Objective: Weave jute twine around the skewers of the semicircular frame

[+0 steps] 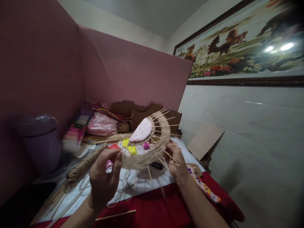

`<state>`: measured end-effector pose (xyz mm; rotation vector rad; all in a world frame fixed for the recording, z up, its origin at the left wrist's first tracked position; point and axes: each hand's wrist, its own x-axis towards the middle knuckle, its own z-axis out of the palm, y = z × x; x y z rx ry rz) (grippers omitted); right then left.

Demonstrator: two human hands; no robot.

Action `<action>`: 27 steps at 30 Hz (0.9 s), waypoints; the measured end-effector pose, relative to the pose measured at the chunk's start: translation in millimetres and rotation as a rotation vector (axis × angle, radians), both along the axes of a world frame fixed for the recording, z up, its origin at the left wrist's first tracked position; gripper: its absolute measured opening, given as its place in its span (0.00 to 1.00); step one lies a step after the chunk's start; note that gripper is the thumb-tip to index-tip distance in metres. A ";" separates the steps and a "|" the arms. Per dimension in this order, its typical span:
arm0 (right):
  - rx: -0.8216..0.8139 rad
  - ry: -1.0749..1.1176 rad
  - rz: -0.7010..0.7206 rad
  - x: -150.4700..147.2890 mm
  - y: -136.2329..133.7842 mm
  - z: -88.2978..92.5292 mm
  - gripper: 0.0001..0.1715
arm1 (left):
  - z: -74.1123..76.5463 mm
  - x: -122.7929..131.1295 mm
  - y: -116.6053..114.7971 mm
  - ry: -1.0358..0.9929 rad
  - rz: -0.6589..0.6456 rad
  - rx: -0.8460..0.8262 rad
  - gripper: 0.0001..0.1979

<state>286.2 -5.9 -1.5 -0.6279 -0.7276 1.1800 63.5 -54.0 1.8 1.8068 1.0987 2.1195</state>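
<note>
A curved woven piece [163, 139] of tan cord with thin sticks poking out along its outer edge is held up over the table. At its inner side sits a half-round pad [142, 130] covered in white cloth with small pink dots. My left hand [105, 174] pinches the left end of the woven band between thumb and fingers. The right side of the band is in my right hand [175, 158], with fingers around its edge near a stick. Loose strands of cord [128, 183] hang below the piece.
A white sheet [76, 198] and red cloth [152, 209] cover the table. Cord-wrapped sticks [78, 174] lie left, near a purple bin [42, 145]. Behind are a twine ball [123, 127], dotted cloth [102, 123] and cardboard [147, 114]. Flowered fabric [205, 186] lies right.
</note>
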 end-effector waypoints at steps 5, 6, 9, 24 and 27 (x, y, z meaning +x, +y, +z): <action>-0.213 -0.064 0.248 -17.9 14.8 -40.8 0.15 | -12.0 0.8 14.6 0.388 -0.024 0.203 0.09; -0.238 -0.075 0.270 -19.8 15.7 -45.7 0.14 | -14.5 2.6 16.4 0.444 -0.027 0.194 0.07; -0.274 -0.105 0.305 -22.3 15.8 -54.2 0.14 | -21.4 8.7 19.3 0.600 -0.034 0.051 0.04; -0.134 -0.118 0.298 -24.3 -2.2 -36.6 0.23 | 5.6 34.5 44.0 0.868 -0.062 -0.496 0.05; -0.105 -0.113 0.321 -23.6 -5.5 -33.0 0.23 | 7.3 43.9 49.9 0.875 -0.044 -0.420 0.07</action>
